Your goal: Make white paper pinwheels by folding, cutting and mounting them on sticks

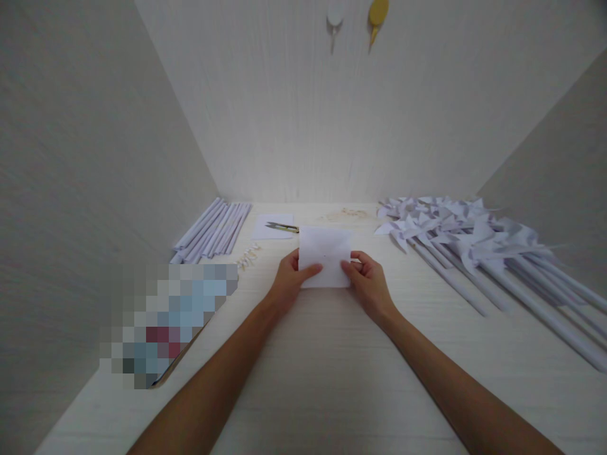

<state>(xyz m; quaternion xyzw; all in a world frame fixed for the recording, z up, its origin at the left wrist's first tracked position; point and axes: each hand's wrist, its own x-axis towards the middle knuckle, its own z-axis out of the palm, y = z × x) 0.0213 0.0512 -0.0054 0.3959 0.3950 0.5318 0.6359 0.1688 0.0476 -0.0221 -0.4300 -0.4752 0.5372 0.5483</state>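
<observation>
Between my hands is a square sheet of white paper [325, 249], raised a little and facing me, with faint marks near its middle. My left hand [290, 278] grips its left edge, the thumb lying over the front. On the right edge, my right hand [370, 278] pinches the paper between thumb and curled fingers. Just beyond the sheet, to the left, thread snips [283, 227] rest on white paper squares [265, 232]. The fingers behind the sheet are partly hidden.
Rolled white paper sticks [213, 230] lie at the back left. Small twisted pieces [248, 255] sit near them. Several paper pinwheels [474, 243] on sticks are piled at right. A pixelated object [184, 322] lies at left. Two hooks [378, 14] hang on the back wall.
</observation>
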